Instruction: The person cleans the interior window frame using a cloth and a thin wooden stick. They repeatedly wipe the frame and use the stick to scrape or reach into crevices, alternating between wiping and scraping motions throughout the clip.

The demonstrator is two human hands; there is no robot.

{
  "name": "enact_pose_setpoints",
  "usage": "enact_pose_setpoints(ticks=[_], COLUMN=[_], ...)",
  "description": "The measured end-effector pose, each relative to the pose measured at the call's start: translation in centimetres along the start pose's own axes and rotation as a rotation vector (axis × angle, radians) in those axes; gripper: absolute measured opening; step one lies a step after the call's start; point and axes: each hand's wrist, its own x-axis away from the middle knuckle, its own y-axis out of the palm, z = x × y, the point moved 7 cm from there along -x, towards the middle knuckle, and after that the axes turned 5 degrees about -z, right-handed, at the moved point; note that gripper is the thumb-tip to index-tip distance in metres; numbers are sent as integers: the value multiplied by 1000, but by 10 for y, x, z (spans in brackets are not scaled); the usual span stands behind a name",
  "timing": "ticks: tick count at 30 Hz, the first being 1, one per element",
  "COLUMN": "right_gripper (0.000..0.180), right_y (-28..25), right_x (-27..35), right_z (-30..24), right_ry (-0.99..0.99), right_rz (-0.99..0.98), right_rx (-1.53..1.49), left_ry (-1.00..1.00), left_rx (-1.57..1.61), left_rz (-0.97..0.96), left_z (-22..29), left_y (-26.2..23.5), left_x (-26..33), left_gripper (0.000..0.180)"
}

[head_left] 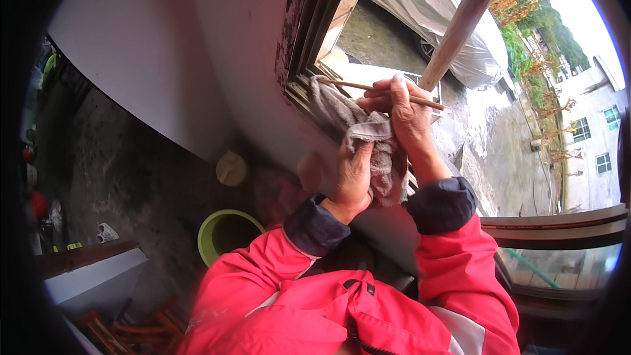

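Note:
My left hand (353,181) is closed around the bunched lower part of a grey-brown cloth (376,133). A thin wooden stick (368,87) is gripped in my right hand (409,118), its thumb pointing up along it. The stick's far left end presses a corner of the cloth into the inner corner of the window frame (303,85). Dark, worn sliding tracks run along that frame. Part of the cloth hangs below both hands, over the sill edge. My right fingers are partly hidden behind the stick and hand.
A thick wooden pole (463,23) slants just outside the opening. Beyond it stand a vehicle under a plastic cover (420,6) and a white building (595,138). A sliding window panel (559,230) is at right. Below left, a green bucket (209,240) stands on the floor near a pale round container (231,168).

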Motion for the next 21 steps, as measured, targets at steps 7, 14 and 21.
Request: enact_pose_setpoints(ticks=[7,14,21], right_gripper=[40,38,37], right_y=[-9,17,-32], right_x=[0,-8,25], right_z=[-2,-12,-11], right_ry=[-1,-45,24], right_rz=[23,-121,31], right_rx=[-91,16,-102], left_ry=[8,-55,-99], left_rx=[-28,80,43], left_rz=[-33,-39,-133], left_z=[14,13,7], left_y=[0,-6,-11], left_x=[1,-3,10], left_gripper=[28,25,29])
